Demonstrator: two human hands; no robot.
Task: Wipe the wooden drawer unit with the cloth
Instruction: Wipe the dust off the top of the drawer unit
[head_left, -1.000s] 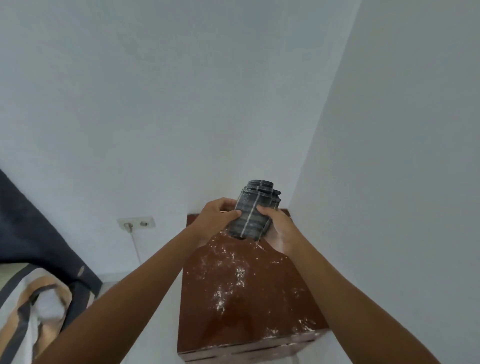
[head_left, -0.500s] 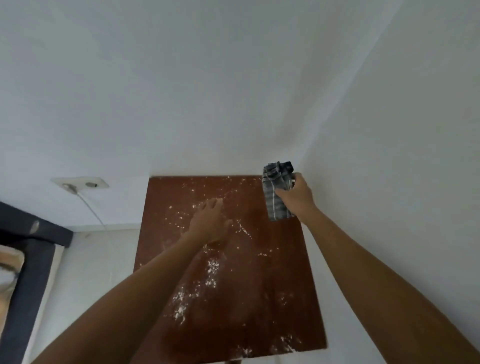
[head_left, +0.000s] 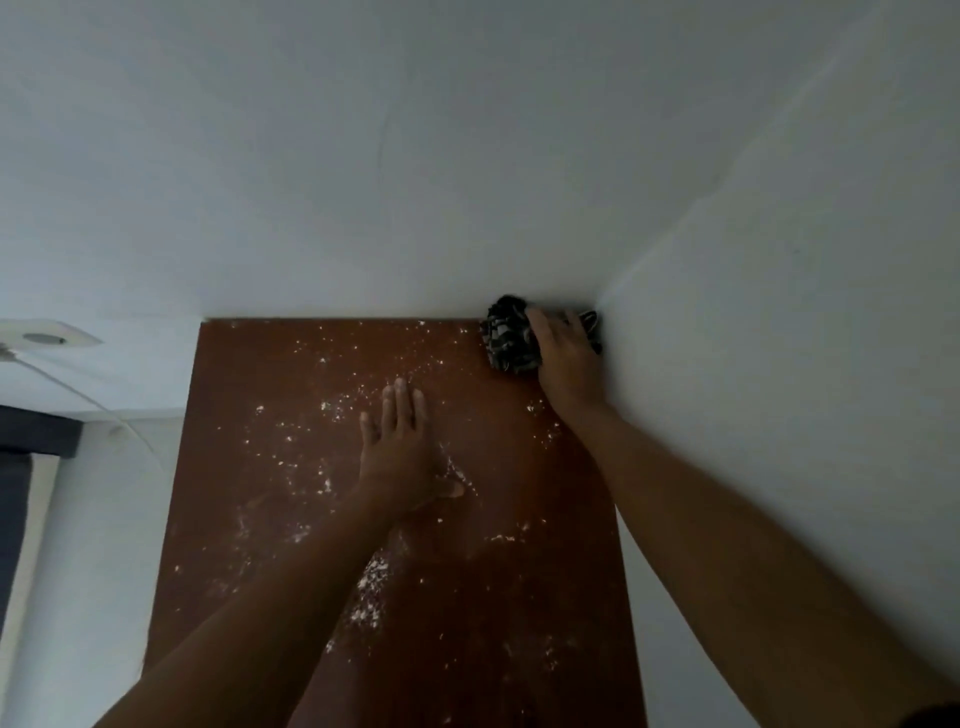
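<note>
The wooden drawer unit (head_left: 270, 467) shows only its reddish-brown top, speckled with white dust and crumbs. It stands in the corner of two white walls. My right hand (head_left: 563, 358) presses a bunched dark grey striped cloth (head_left: 506, 335) onto the top's far right corner, against both walls. My left hand (head_left: 402, 452) lies flat on the middle of the top, fingers together and pointing away from me, holding nothing.
A white wall socket (head_left: 44, 338) with a thin white cable (head_left: 104, 410) hanging from it sits on the back wall at the left. A dark blue fabric edge (head_left: 31, 431) shows at the far left. Pale floor lies left of the unit.
My right hand has lowered the cloth from the air onto the far right corner of the top. My left hand stays flat on the top. The view has tilted down and closer.
</note>
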